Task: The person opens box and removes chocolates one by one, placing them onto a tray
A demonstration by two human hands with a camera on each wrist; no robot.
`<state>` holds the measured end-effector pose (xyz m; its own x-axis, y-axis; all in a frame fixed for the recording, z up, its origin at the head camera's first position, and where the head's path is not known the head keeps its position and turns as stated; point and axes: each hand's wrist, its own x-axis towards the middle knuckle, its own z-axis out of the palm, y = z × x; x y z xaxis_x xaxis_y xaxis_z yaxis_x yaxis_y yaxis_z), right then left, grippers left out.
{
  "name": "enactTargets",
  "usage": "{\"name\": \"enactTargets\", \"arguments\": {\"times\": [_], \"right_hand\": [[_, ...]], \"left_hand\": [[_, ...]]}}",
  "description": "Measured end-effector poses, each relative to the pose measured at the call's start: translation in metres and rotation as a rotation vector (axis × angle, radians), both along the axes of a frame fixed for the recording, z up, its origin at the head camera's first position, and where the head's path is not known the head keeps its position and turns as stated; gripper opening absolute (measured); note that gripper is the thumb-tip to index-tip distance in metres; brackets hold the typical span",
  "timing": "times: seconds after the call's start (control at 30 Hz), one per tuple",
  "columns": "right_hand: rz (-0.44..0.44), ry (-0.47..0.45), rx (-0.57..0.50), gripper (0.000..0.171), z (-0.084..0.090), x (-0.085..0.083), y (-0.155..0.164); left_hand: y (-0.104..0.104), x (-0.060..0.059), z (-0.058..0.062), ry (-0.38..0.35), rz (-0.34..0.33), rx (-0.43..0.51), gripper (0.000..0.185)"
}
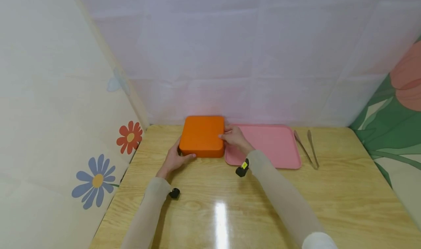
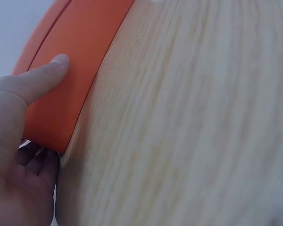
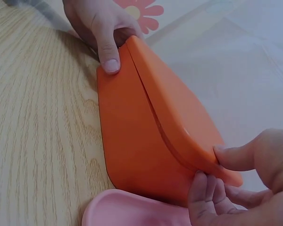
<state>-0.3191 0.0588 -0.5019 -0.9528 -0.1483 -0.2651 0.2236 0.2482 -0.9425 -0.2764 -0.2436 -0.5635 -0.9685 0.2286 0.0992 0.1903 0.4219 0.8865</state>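
Note:
An orange box (image 1: pixel 202 135) with a shut lid lies on the wooden table (image 1: pixel 230 205) near the back wall. My left hand (image 1: pixel 182 154) grips its near left corner, the thumb (image 2: pixel 52 70) pressed on the front wall and the other fingers curled round the left side. In the right wrist view that thumb (image 3: pixel 108 59) sits just below the lid seam of the box (image 3: pixel 146 141). My right hand (image 1: pixel 228 135) grips the box's right side, its thumb (image 3: pixel 236 157) on the lid edge and the fingers (image 3: pixel 203 193) against the wall beneath.
A pink tray (image 1: pixel 273 146) lies right beside the box, touching or nearly touching it. Metal tongs (image 1: pixel 307 148) lie to the tray's right. Paper walls stand at the back and on both sides. A small camera sits on each wrist.

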Motion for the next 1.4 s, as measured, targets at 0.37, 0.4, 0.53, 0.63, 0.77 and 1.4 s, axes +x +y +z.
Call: {"name": "enactTargets", "arguments": {"times": [0.37,0.4,0.53,0.63,0.77,1.4], "right_hand": [[-0.004,-0.004,-0.021,0.05,0.005,0.002,0.0],[-0.005,-0.005,-0.023,0.05,0.006,0.002,0.0],[-0.013,-0.004,-0.037,0.052,0.01,0.004,0.001],[-0.017,-0.009,-0.042,0.053,0.011,0.004,0.0],[-0.018,-0.012,-0.05,0.053,0.011,0.003,-0.001],[-0.021,0.024,-0.051,0.051,0.011,0.007,-0.005]], "left_hand": [[0.0,0.0,0.003,-0.032,0.0,0.004,0.108],[0.0,0.001,0.003,-0.032,-0.001,0.005,0.108],[0.0,0.001,0.004,-0.043,0.002,0.007,0.108],[0.0,0.001,0.004,-0.049,0.006,0.003,0.109],[-0.001,0.0,0.003,-0.055,-0.008,0.052,0.106],[-0.006,0.006,0.022,-0.251,0.074,0.194,0.089]]}}
